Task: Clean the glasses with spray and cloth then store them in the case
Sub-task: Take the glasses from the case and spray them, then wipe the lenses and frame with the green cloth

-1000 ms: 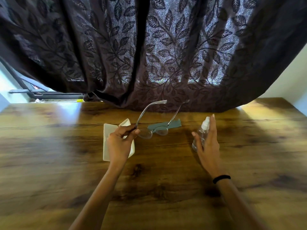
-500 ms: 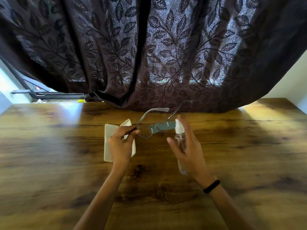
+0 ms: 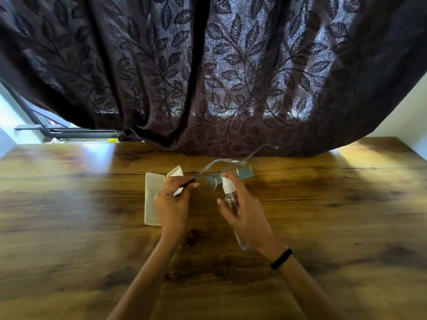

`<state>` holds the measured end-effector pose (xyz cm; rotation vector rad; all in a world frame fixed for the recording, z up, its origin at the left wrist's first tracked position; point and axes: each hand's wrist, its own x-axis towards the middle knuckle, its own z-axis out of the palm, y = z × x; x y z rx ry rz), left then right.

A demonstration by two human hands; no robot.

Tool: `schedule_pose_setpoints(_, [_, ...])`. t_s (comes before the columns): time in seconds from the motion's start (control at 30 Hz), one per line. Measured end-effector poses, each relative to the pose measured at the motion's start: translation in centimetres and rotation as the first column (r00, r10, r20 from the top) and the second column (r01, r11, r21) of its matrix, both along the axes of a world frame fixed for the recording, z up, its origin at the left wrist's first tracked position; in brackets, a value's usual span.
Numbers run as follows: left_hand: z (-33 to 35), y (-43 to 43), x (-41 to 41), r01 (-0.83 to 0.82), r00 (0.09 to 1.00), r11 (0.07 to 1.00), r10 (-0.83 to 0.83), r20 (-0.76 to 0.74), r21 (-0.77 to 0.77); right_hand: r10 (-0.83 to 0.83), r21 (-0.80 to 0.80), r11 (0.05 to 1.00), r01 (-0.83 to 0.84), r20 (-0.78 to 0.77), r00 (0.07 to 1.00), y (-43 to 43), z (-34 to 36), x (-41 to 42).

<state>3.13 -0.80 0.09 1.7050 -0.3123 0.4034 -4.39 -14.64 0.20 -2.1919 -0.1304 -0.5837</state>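
Clear-framed glasses (image 3: 206,184) with pale translucent arms are held just above the brown wooden bench (image 3: 346,204). They sit in front of the person, arms unfolded and pointing away toward the dark leaf-patterned curtain (image 3: 208,65).

Furthest left, a cream rectangular case (image 3: 151,199) lies on the bench, its lid apparently raised, and is partly covered by the left hand (image 3: 172,202). That hand's thumb and fingers are pinched on the frame near one hinge. Just right of the lens, a small clear plastic spray bottle (image 3: 228,189) with a white nozzle is gripped by the right hand (image 3: 246,212). The fingers are curled round its body, and the forefinger appears laid over the nozzle top. A black band (image 3: 281,258) is worn on that wrist. Beyond the bottle, a grey-blue cleaning cloth (image 3: 245,173) lies flat on the bench.

The step in hand is judged to be the spraying of the lenses. Which way the nozzle opening faces cannot be told, so it should be turned squarely toward the lens before any press is made. One short press per lens face is likely enough. The bottle is best kept near the lens but apart from it. The pinch should be kept on the frame, off the lenses, so that no prints are left. The mist should be directed away from the case so that its inside is kept dry.
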Motion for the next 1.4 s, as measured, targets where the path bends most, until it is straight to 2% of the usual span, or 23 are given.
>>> schedule_pose_setpoints(0.13, [0.2,0.0,0.0,0.001,1.000,1.000,-0.002,-0.008,-0.006,-0.106,0.066,0.993,0.102,0.059,0.993,-1.1,-0.1,0.0])
schedule_pose_setpoints(0.4, [0.4,-0.2,-0.1,-0.002,1.000,1.000,0.001,-0.021,-0.019,-0.181,0.000,0.983,0.182,0.065,0.981,-3.4,-0.2,-0.3])
schedule_pose_setpoints(0.6, [0.5,-0.1,-0.1,-0.006,1.000,1.000,0.006,-0.021,-0.009,-0.275,0.139,0.957,0.256,0.140,0.951,-3.8,-0.6,-1.1])
schedule_pose_setpoints(1.03, [0.5,0.1,0.9,-0.036,0.999,0.999,0.036,0.004,0.003,-0.444,0.175,0.889,0.423,0.102,0.890,-8.1,-2.0,-2.1])
schedule_pose_setpoints(1.3, [0.4,0.1,1.1,-0.046,0.999,0.999,0.046,0.015,-0.009,-0.517,0.095,0.856,0.509,0.214,0.829,-8.0,-2.3,-2.1])
schedule_pose_setpoints(1.4, [0.5,0.2,1.2,-0.055,0.998,0.998,0.055,0.010,-0.010,-0.568,0.049,0.813,0.580,0.287,0.772,-7.6,-1.0,-2.0])
